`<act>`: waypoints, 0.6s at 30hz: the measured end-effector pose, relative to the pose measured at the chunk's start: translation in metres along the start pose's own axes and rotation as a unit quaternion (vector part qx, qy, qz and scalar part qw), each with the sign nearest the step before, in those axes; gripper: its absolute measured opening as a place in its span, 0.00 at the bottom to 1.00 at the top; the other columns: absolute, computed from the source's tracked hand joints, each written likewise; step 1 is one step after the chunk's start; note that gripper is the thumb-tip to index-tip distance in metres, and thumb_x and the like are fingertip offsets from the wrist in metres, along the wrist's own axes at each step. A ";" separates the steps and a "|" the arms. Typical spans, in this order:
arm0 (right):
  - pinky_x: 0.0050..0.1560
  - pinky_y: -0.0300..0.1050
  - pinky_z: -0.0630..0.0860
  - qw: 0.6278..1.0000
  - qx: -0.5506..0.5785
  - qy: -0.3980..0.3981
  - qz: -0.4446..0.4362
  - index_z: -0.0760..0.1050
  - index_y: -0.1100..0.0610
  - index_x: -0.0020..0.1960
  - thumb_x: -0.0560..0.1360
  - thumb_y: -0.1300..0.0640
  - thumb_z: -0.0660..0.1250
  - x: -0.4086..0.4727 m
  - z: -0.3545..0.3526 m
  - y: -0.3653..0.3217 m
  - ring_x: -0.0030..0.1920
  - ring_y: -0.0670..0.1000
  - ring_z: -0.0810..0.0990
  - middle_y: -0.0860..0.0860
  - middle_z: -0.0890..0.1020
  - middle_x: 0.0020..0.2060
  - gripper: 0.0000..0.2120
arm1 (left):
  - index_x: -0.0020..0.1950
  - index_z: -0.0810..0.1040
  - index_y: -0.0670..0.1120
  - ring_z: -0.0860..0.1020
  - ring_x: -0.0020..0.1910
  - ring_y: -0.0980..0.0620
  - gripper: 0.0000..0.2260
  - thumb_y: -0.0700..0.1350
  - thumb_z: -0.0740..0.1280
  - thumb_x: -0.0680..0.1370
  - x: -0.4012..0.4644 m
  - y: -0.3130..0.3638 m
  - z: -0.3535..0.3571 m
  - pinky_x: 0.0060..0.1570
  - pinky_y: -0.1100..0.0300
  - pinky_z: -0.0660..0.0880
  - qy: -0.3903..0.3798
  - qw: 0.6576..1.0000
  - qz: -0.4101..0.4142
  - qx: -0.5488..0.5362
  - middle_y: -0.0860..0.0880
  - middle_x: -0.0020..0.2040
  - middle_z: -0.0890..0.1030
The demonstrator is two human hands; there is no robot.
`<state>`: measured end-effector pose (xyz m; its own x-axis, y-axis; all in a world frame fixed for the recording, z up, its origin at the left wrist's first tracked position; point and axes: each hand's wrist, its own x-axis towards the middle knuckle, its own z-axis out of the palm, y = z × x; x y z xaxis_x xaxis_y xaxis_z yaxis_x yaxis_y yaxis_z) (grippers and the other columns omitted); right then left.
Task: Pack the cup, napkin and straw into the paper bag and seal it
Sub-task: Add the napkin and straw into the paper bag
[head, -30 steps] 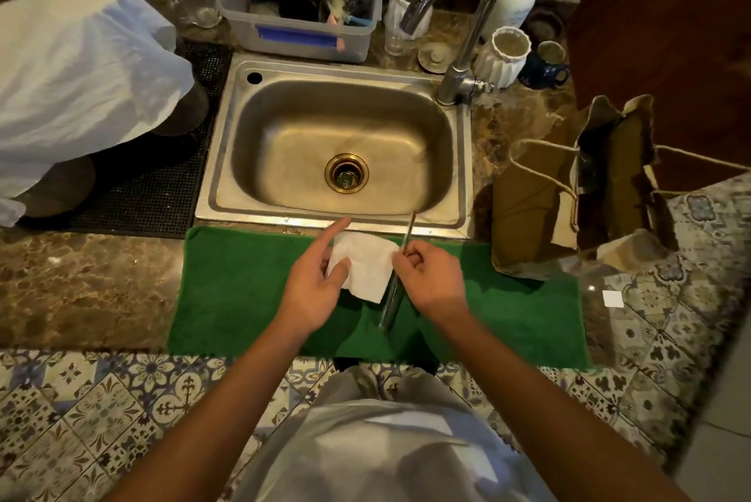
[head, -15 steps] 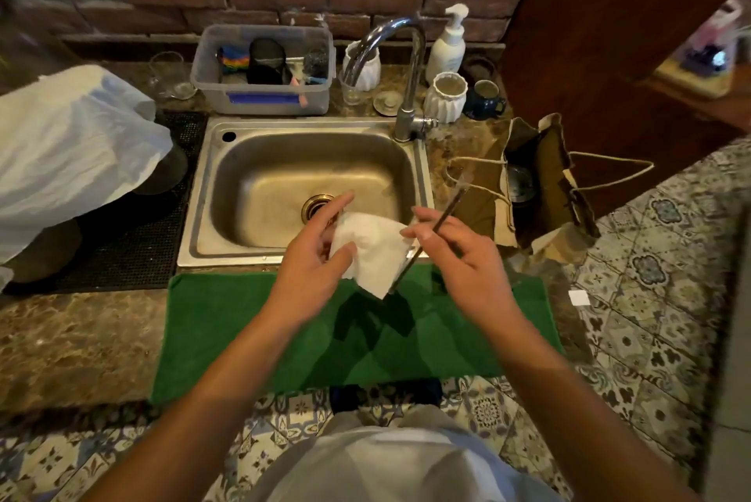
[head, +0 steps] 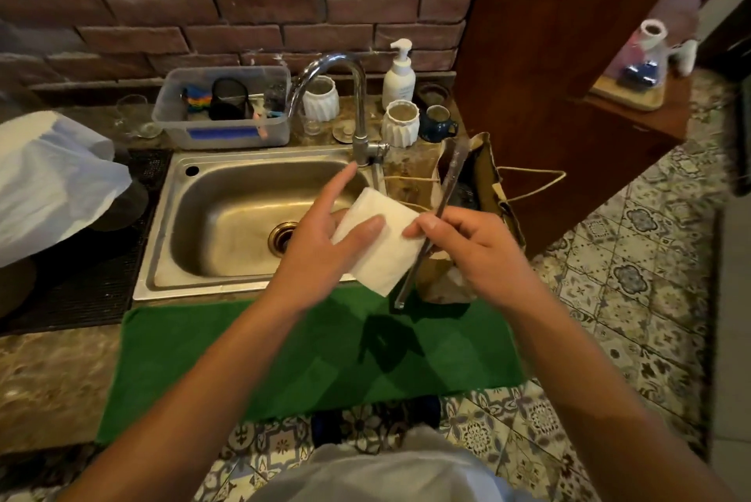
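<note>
My left hand [head: 321,253] holds a folded white napkin [head: 382,245] above the sink's front right corner, thumb on top and index finger stretched out. A long thin straw [head: 439,209] runs along the napkin's right edge, pinched in my right hand [head: 475,249]; its upper end reaches over the open mouth of the brown paper bag [head: 487,180]. The bag stands on the counter right of the sink, its rope handles hanging out. Something dark sits inside the bag; I cannot tell whether it is the cup.
A steel sink [head: 244,213] with a tall tap [head: 357,103] lies ahead. A green towel [head: 284,355] covers the counter's front edge. A plastic tub [head: 227,111], white cups, a blue mug and a soap pump [head: 400,75] line the back. A wooden cabinet [head: 548,75] rises behind the bag.
Both hands have lifted the napkin and straw off the green towel and carried them up and to the right, toward the bag's mouth. The camera has tilted up.
</note>
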<state>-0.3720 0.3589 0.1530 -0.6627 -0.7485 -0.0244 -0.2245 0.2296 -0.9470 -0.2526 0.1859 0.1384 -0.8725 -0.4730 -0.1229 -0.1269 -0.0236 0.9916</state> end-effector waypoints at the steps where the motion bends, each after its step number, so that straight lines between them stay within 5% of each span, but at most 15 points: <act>1: 0.49 0.36 0.78 1.000 0.004 -0.003 -0.003 0.84 0.51 0.51 0.83 0.55 0.63 0.001 -0.010 0.000 0.49 0.45 0.84 0.43 0.86 0.45 0.11 | 0.77 0.66 0.61 0.86 0.50 0.55 0.28 0.46 0.70 0.79 0.006 0.004 0.011 0.42 0.60 0.82 0.004 1.000 0.004 -0.014 0.54 0.56 0.84; 7: 0.50 0.41 0.81 0.999 0.027 -0.013 -0.039 0.85 0.53 0.52 0.83 0.55 0.63 0.013 -0.077 0.000 0.50 0.45 0.85 0.43 0.87 0.46 0.11 | 0.73 0.72 0.58 0.85 0.49 0.53 0.25 0.39 0.69 0.80 0.036 0.034 0.072 0.42 0.60 0.81 0.061 0.997 0.040 -0.037 0.49 0.59 0.83; 9: 0.49 0.42 0.82 0.998 0.023 0.016 -0.049 0.86 0.51 0.52 0.83 0.53 0.63 0.018 -0.097 -0.001 0.49 0.45 0.85 0.44 0.87 0.47 0.11 | 0.74 0.71 0.56 0.84 0.49 0.58 0.26 0.38 0.69 0.79 0.044 0.042 0.085 0.42 0.63 0.81 0.097 0.993 0.065 -0.013 0.60 0.57 0.83; 16: 0.39 0.29 0.72 0.982 -0.132 0.092 -0.098 0.82 0.45 0.54 0.82 0.50 0.63 0.050 -0.149 0.011 0.42 0.38 0.79 0.42 0.83 0.44 0.09 | 0.77 0.66 0.59 0.80 0.51 0.63 0.29 0.41 0.70 0.79 0.078 0.032 0.114 0.45 0.65 0.81 0.141 0.982 0.052 0.115 0.63 0.58 0.76; 18: 0.39 0.35 0.74 0.979 -0.170 0.081 -0.074 0.83 0.49 0.54 0.82 0.49 0.64 0.056 -0.147 0.021 0.40 0.41 0.80 0.45 0.84 0.43 0.10 | 0.78 0.65 0.59 0.79 0.50 0.63 0.29 0.42 0.69 0.80 0.088 0.020 0.124 0.49 0.59 0.81 0.155 0.977 0.026 0.146 0.62 0.56 0.77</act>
<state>-0.5189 0.4137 0.1794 -0.7033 -0.6875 0.1810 -0.5326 0.3410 -0.7746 -0.3903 0.2532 0.1422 -0.7026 -0.7116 -0.0100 -0.2553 0.2389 0.9369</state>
